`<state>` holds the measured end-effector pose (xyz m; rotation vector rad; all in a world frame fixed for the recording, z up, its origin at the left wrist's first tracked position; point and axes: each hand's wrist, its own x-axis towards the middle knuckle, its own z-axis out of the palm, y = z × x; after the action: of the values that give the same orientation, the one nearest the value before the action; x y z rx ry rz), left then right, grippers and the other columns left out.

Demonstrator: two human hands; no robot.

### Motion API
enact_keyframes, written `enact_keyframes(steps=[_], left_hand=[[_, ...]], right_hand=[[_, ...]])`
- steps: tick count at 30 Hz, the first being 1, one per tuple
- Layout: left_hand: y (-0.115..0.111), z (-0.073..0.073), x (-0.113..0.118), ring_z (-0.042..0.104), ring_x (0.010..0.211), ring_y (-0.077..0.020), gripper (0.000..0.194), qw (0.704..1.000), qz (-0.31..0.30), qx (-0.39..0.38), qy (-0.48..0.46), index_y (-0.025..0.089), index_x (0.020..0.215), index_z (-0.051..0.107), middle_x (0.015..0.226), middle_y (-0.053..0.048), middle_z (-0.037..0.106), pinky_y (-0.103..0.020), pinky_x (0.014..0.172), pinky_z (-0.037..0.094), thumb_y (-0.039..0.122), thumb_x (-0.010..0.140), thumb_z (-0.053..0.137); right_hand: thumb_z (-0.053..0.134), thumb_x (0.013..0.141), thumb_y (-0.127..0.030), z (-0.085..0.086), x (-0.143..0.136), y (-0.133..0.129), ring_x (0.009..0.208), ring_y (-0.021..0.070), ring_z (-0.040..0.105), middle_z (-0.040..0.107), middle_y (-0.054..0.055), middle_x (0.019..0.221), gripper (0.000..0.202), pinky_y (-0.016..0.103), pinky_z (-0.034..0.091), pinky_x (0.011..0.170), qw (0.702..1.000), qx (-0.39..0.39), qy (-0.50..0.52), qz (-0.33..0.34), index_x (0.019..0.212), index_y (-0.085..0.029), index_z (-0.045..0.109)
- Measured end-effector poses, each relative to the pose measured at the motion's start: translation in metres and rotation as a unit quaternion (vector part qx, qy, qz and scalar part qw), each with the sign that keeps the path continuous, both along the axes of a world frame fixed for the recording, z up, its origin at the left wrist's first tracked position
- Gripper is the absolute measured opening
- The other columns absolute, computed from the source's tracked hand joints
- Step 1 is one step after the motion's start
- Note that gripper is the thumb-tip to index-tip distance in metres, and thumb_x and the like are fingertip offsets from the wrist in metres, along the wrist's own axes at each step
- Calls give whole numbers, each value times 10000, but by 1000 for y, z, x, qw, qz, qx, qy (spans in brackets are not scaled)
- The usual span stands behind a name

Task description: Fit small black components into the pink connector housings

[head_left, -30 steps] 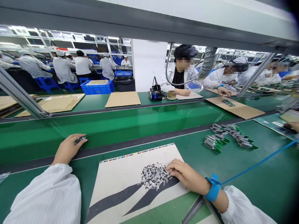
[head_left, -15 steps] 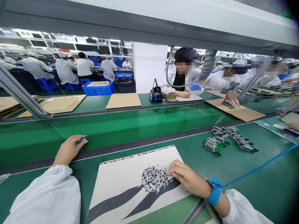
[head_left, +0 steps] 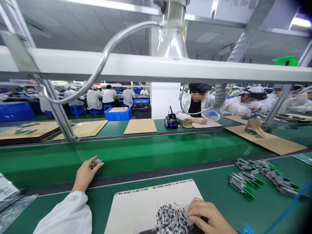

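Over the near edge of the green conveyor belt [head_left: 136, 156], my left hand [head_left: 86, 172] pinches a small metallic part [head_left: 97, 163] between thumb and fingers. My right hand [head_left: 207, 214] rests at the right side of a pile of tiny clear and black components [head_left: 172, 219], its fingers bent together; whatever they hold, if anything, is too small to make out. The pile lies on a white printed sheet [head_left: 131, 204] on the green table. To the right of the sheet, several green circuit boards with silvery parts [head_left: 243, 183] lie in rows.
Beyond the belt are a cardboard sheet [head_left: 140, 126], a black device [head_left: 171, 121], a tape roll [head_left: 187, 123] and a seated person [head_left: 195, 100]. Another person's hand touches boards on cardboard [head_left: 280, 143]. Plastic bags [head_left: 12, 198] lie at left; a metal frame [head_left: 146, 68] crosses above.
The view has tilted up, showing more of the frame and a metal hose. My left hand still holds the part; my right hand remains beside the pile.
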<state>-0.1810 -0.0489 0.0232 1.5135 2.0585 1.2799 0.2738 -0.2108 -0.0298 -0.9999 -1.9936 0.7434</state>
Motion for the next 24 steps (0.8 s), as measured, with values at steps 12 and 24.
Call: enact_keyframes(steps=[12,24], left_hand=[[-64,80,139,624,548,-102,84,883,-198,-1,-426,136,864,663,669,5,621,-205,510,509,217,840,662],[-158,89,211,658,1033,-251,479,761,-390,-152,-496,332,1104,682,1125,-82,700,-330,865,521,353,647,826]], right_hand=[[567,897,-288,123,-54,29,739,198,568,621,54,799,137,299,493,608,979,128,148,-51,770,-249,600],[590,881,-230,139,-41,-13,701,195,602,635,47,773,73,275,514,549,965,191,148,-99,849,-271,642]])
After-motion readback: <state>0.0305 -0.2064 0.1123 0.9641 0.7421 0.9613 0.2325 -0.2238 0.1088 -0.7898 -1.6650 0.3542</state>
